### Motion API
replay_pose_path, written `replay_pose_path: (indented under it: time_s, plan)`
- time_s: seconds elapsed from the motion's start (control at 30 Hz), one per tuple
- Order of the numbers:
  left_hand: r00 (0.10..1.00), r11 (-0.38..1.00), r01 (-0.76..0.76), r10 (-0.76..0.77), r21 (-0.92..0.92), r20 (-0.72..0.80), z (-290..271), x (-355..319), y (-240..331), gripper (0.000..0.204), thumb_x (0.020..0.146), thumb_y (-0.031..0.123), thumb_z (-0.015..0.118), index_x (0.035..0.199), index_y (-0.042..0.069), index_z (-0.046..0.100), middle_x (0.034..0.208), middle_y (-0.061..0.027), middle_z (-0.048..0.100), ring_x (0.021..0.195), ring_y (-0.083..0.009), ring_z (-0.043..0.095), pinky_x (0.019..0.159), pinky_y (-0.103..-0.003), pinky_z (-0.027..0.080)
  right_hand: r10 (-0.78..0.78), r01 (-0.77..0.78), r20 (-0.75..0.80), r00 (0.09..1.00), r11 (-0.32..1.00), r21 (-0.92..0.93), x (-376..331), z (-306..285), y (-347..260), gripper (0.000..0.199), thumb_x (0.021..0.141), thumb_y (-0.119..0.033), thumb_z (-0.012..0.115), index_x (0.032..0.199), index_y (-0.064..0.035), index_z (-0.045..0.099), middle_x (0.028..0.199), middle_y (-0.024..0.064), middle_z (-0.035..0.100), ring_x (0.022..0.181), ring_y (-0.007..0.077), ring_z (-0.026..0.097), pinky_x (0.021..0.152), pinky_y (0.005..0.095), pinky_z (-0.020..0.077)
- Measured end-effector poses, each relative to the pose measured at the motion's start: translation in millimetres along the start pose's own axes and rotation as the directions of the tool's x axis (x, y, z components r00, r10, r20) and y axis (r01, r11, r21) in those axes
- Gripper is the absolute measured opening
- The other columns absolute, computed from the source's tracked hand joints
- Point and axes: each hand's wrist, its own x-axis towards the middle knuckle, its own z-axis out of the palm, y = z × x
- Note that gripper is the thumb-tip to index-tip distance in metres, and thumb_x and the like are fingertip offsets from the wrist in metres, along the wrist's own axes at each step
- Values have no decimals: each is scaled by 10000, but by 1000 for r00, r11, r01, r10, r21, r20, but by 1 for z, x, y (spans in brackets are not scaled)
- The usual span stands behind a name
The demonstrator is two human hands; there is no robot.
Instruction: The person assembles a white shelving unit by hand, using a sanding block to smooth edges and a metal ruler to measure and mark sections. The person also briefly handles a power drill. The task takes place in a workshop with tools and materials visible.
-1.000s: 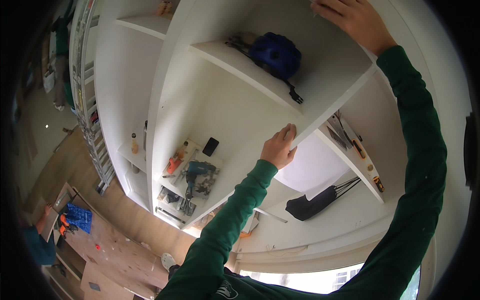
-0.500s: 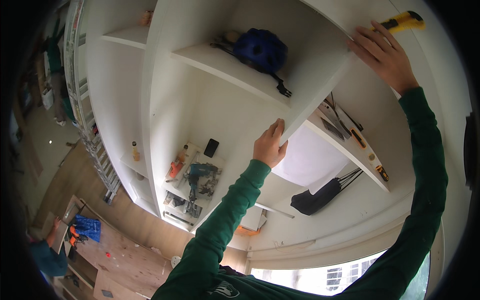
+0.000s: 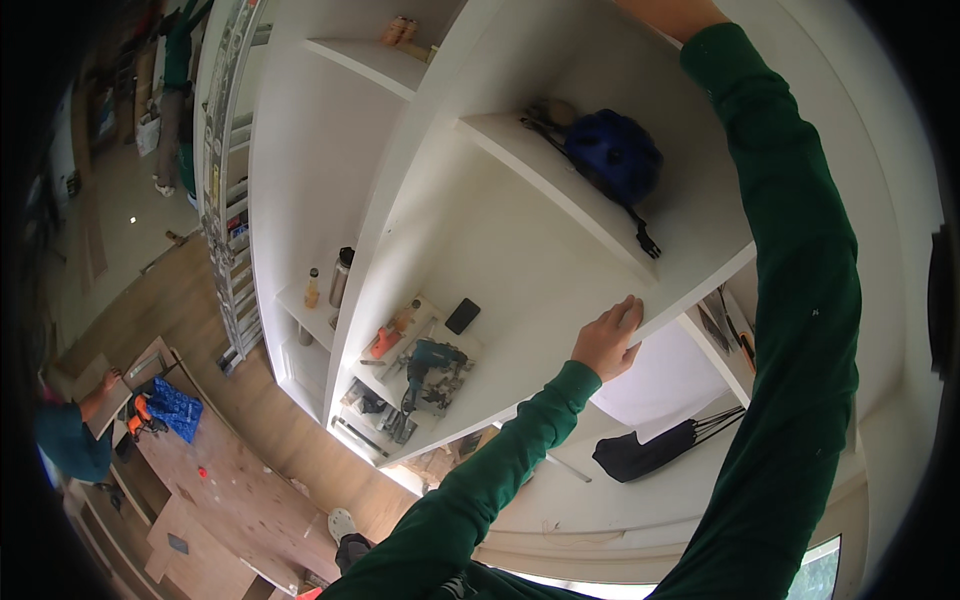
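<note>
The left hand [image 3: 606, 340] gripped the front edge of a white shelf [image 3: 560, 190] right of the frame's centre, fingers curled over it. On that shelf lay a blue helmet [image 3: 612, 158] with black straps. The right hand was out of view beyond the top edge; only its green sleeve [image 3: 800, 300] showed.

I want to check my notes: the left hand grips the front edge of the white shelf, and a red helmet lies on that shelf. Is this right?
Not quite: the helmet is blue, not red, as the head view shows. The rest stands: the left hand grips the front edge of the white shelf.
</note>
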Motion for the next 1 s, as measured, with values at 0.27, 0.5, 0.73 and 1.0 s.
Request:
replay_pose_path:
  time_s: [0.27, 0.5, 0.73, 1.0]
  plan:
    - [999, 999, -33, 33, 1, -21, -1, 1, -2, 708, 724, 130, 768, 1360, 54, 466, 1316, -154, 583, 1015, -294, 670, 788, -374, 591, -62, 69, 64, 996, 992, -106, 12, 32, 8, 92, 819, -92, 595, 871, -108, 668, 949, 52, 615, 975, 226, 606, 1094, 429, 413]
    - [998, 998, -55, 56, 15, -23, 1, 1, -5, 698, 738, 138, 754, 1364, 42, 461, 1308, -157, 588, 995, -294, 675, 765, -371, 597, -145, 152, 66, 987, 982, -116, -10, 9, 7, 34, 815, -101, 597, 821, -111, 629, 907, 45, 586, 953, 232, 598, 1085, 420, 430]
    - [999, 999, -45, 45, 6, -6, 1, 1, -5, 680, 766, 141, 734, 1379, 34, 458, 1312, -158, 594, 995, -299, 675, 756, -376, 592, -180, 201, 172, 969, 973, -111, -59, -45, -3, 78, 794, -122, 609, 868, -112, 588, 881, 40, 541, 908, 215, 585, 1064, 458, 452]
    - [1000, 999, -28, 29, 16, -10, 2, 1, -4, 647, 774, 133, 720, 1363, 29, 471, 1294, -147, 603, 958, -296, 680, 753, -369, 592, -63, 64, 306, 950, 998, 6, -140, -125, -25, 188, 788, -105, 671, 975, -110, 657, 978, 41, 600, 991, 207, 609, 1056, 464, 460]
